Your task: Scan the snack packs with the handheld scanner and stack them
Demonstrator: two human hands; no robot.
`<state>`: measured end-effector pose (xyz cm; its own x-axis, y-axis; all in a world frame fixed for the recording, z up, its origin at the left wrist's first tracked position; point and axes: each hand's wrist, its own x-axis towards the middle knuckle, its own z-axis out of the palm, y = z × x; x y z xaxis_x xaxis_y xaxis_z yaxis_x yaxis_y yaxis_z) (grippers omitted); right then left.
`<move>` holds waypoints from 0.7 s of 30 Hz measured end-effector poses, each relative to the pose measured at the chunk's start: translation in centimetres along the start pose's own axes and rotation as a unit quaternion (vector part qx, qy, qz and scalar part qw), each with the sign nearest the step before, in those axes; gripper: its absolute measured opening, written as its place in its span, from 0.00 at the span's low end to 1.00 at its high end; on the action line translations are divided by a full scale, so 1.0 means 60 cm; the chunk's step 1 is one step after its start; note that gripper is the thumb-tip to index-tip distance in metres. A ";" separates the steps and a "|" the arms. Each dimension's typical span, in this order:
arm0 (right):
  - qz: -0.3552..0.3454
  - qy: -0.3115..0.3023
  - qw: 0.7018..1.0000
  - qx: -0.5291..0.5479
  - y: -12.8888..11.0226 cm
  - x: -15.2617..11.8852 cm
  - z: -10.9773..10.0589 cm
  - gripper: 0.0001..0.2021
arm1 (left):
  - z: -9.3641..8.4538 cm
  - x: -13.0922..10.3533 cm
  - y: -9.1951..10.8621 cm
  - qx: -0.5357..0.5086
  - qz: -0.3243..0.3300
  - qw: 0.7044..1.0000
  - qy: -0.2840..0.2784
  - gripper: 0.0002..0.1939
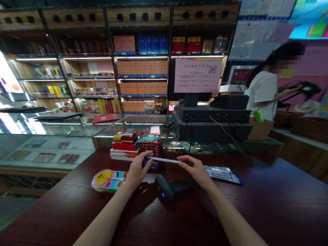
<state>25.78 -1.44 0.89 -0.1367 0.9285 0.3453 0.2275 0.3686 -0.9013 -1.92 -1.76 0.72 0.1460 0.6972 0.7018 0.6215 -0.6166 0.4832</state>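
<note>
My left hand (138, 172) and my right hand (195, 169) pinch opposite ends of a thin, flat white packet (165, 160), seen edge-on just above the table. Its printed face does not show. Below it, a black barcode scanner (166, 189) with a small blue light lies on its side. Behind my left hand sit a stack of brown snack packets (151, 145), a pile of red, yellow and white packs (124, 147) and a purple pack (154, 166), partly covered. Left of that hand lie colourful packs with a yellow duck (104, 177). Silver-blue packets (224, 174) rest beyond my right hand.
The dark wooden table (269, 205) meets a glass display counter (48, 143). On the counter stand a monitor with a pink sign (196, 75) and a black cash drawer (212, 130) with loose cables. A person (263, 82) stands at the right. Shelves of boxes (143, 89) line the back.
</note>
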 end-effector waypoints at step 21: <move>0.099 0.024 0.991 0.086 -0.011 -0.005 0.005 0.23 | -0.004 -0.007 -0.007 0.044 0.119 0.992 0.009 0.20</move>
<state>25.36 -1.98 1.28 -0.0594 0.9845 0.1652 0.0762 0.1695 -0.9826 -2.44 -1.88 0.32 0.2846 0.5283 0.8000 0.6356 -0.7287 0.2551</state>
